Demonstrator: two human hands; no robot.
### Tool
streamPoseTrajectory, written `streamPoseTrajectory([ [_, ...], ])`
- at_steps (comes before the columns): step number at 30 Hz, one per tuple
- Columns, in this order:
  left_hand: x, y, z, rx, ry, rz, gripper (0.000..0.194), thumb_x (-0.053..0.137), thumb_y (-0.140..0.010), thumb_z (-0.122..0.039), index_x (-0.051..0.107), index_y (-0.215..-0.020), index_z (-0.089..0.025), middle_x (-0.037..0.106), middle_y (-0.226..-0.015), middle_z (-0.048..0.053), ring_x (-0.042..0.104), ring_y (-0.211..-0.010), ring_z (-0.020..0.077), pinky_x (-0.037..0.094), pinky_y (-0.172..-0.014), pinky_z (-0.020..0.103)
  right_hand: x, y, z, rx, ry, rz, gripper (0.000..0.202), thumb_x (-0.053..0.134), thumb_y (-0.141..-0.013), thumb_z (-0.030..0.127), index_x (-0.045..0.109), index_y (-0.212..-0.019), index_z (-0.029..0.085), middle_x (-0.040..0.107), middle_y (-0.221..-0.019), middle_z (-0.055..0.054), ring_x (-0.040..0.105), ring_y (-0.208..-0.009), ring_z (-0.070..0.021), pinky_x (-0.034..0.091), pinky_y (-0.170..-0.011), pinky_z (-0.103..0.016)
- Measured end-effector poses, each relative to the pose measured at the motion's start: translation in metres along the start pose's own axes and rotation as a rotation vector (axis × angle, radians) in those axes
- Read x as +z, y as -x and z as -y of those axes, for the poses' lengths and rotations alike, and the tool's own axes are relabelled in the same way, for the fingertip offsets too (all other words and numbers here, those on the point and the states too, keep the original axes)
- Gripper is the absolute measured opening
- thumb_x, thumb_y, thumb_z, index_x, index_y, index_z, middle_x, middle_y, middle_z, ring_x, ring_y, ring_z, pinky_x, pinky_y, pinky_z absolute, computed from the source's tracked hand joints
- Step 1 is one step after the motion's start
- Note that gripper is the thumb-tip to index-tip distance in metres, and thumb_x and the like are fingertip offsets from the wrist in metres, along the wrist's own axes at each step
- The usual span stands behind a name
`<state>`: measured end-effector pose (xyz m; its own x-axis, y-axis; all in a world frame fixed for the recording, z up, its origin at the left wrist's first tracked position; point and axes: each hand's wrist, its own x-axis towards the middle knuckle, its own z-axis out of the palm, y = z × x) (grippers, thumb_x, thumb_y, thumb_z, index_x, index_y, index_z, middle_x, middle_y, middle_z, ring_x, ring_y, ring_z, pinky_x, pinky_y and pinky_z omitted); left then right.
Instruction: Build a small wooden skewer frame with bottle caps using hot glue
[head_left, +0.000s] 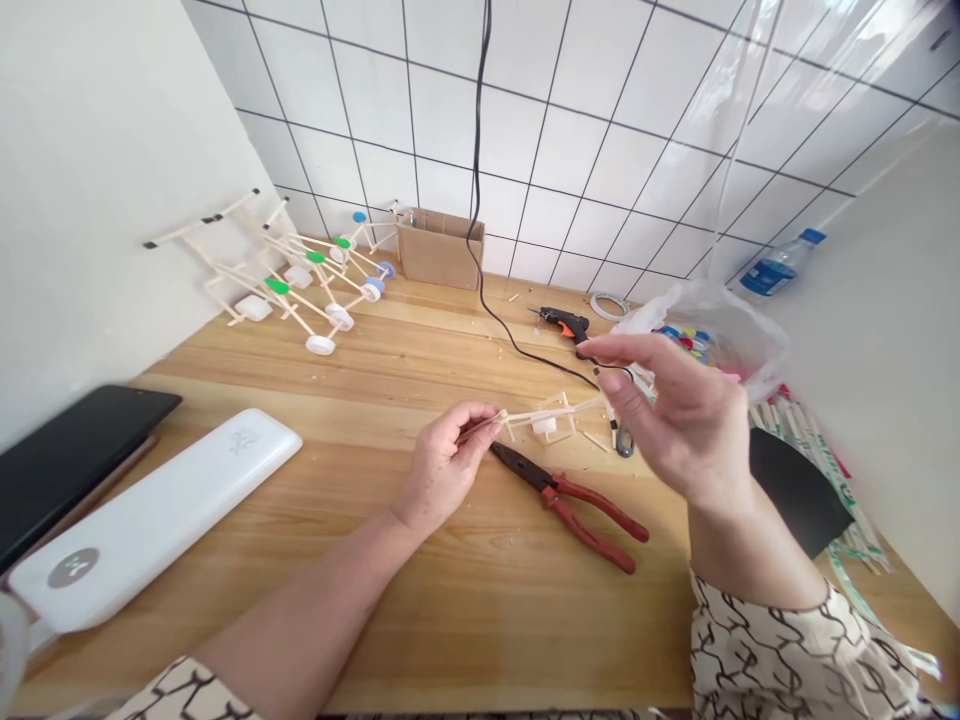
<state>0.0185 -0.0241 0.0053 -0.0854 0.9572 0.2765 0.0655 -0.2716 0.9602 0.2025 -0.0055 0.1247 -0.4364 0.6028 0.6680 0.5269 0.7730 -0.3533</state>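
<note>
My left hand (pixel 450 462) pinches the near end of a small frame of thin wooden sticks (pixel 555 415), which points to the right and carries a white round piece. My right hand (pixel 675 410) is raised at the frame's far end, thumb and forefinger a little apart. A small dark-tipped piece shows just beside its fingertips; whether the hand grips it is unclear. Pliers with red handles (pixel 592 515) lie on the table just below the frame. Behind the right hand rests a black glue gun (pixel 566 325).
Several stick models with white, green and blue discs (pixel 300 280) stand at the back left, beside a cardboard box (pixel 441 248). A white power bank (pixel 157 515) and dark phone (pixel 67 460) lie left. Plastic bag (pixel 742 320), bottle (pixel 780 268) and black sheet (pixel 795 490) are right.
</note>
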Motion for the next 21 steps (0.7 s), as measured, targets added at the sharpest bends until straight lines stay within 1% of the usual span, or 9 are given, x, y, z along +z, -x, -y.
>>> streamPoseTrajectory([
  [3, 0.000, 0.000, 0.000, 0.009, -0.010, -0.001, 0.014, 0.060, -0.081, -0.030, 0.062, -0.085, -0.016, 0.072, -0.089, 0.005, 0.068, -0.081, 0.0154, 0.055, -0.075, 0.025, -0.005, -0.003, -0.045, 0.222, 0.008, -0.088, 0.019, 0.055, -0.085, 0.031, 0.065, -0.097, 0.019, 0.070, -0.093, -0.006, 0.065, -0.082, -0.0177, 0.052, -0.074, -0.031],
  [5, 0.000, 0.000, -0.001, 0.010, -0.020, -0.003, 0.014, 0.060, -0.081, -0.030, 0.062, -0.085, -0.016, 0.072, -0.089, 0.005, 0.068, -0.080, 0.0155, 0.055, -0.075, 0.025, -0.002, -0.009, -0.085, 0.400, 0.069, -0.074, 0.025, 0.054, -0.085, 0.036, 0.065, -0.097, 0.016, 0.070, -0.087, -0.006, 0.065, -0.075, -0.0166, 0.051, -0.068, -0.029],
  [7, 0.000, 0.000, -0.002, 0.011, -0.026, -0.007, 0.014, 0.060, -0.080, -0.030, 0.063, -0.084, -0.016, 0.072, -0.089, 0.005, 0.068, -0.079, 0.0155, 0.055, -0.074, 0.024, 0.006, -0.017, -0.120, 0.587, 0.232, 0.036, 0.029, 0.050, -0.087, 0.036, 0.064, -0.098, 0.013, 0.070, -0.087, -0.008, 0.065, -0.076, -0.0162, 0.050, -0.066, -0.026],
  [8, 0.000, 0.000, -0.002, 0.010, -0.030, -0.008, 0.014, 0.060, -0.080, -0.030, 0.063, -0.084, -0.016, 0.072, -0.089, 0.005, 0.068, -0.079, 0.0155, 0.055, -0.073, 0.024, 0.011, -0.021, -0.135, 0.663, 0.349, 0.122, 0.029, 0.047, -0.088, 0.035, 0.063, -0.099, 0.014, 0.070, -0.089, -0.008, 0.064, -0.078, -0.0156, 0.049, -0.068, -0.025],
  [10, 0.000, -0.001, -0.003, 0.008, -0.035, -0.008, 0.014, 0.060, -0.080, -0.029, 0.063, -0.084, -0.016, 0.072, -0.088, 0.005, 0.068, -0.078, 0.0152, 0.055, -0.072, 0.024, 0.024, -0.030, -0.156, 0.702, 0.412, 0.197, 0.025, 0.050, -0.086, 0.032, 0.065, -0.094, 0.013, 0.070, -0.089, -0.009, 0.064, -0.081, -0.0174, 0.047, -0.072, -0.027],
  [12, 0.000, -0.001, -0.004, 0.008, -0.042, -0.006, 0.013, 0.059, -0.080, -0.029, 0.063, -0.084, -0.016, 0.072, -0.087, 0.004, 0.067, -0.077, 0.0150, 0.055, -0.072, 0.023, 0.038, -0.036, -0.168, 0.728, 0.464, 0.261, 0.022, 0.053, -0.083, 0.030, 0.065, -0.091, 0.013, 0.070, -0.090, -0.011, 0.063, -0.086, -0.0209, 0.046, -0.074, -0.029],
  [15, -0.001, -0.001, -0.005, 0.012, -0.044, -0.007, 0.012, 0.059, -0.080, -0.028, 0.063, -0.083, -0.017, 0.072, -0.085, 0.004, 0.067, -0.077, 0.0154, 0.055, -0.072, 0.024, 0.056, -0.043, -0.177, 0.770, 0.522, 0.363, 0.019, 0.057, -0.079, 0.024, 0.064, -0.090, 0.012, 0.069, -0.093, -0.015, 0.064, -0.090, -0.0246, 0.046, -0.075, -0.031],
  [18, -0.001, -0.001, -0.005, 0.003, -0.042, -0.004, 0.012, 0.059, -0.080, -0.027, 0.063, -0.083, -0.017, 0.072, -0.086, 0.004, 0.068, -0.078, 0.0159, 0.055, -0.073, 0.024, 0.067, -0.048, -0.182, 0.818, 0.537, 0.464, 0.018, 0.062, -0.072, 0.018, 0.064, -0.089, 0.012, 0.069, -0.091, -0.015, 0.065, -0.090, -0.0261, 0.048, -0.072, -0.030],
  [21, -0.001, -0.002, -0.004, 0.007, -0.038, -0.005, 0.011, 0.059, -0.080, -0.026, 0.063, -0.083, -0.017, 0.072, -0.085, 0.004, 0.068, -0.078, 0.0154, 0.055, -0.073, 0.023, 0.072, -0.053, -0.186, 0.867, 0.522, 0.527, 0.017, 0.063, -0.070, 0.017, 0.065, -0.086, 0.013, 0.069, -0.089, -0.014, 0.066, -0.086, -0.0258, 0.049, -0.069, -0.029],
])
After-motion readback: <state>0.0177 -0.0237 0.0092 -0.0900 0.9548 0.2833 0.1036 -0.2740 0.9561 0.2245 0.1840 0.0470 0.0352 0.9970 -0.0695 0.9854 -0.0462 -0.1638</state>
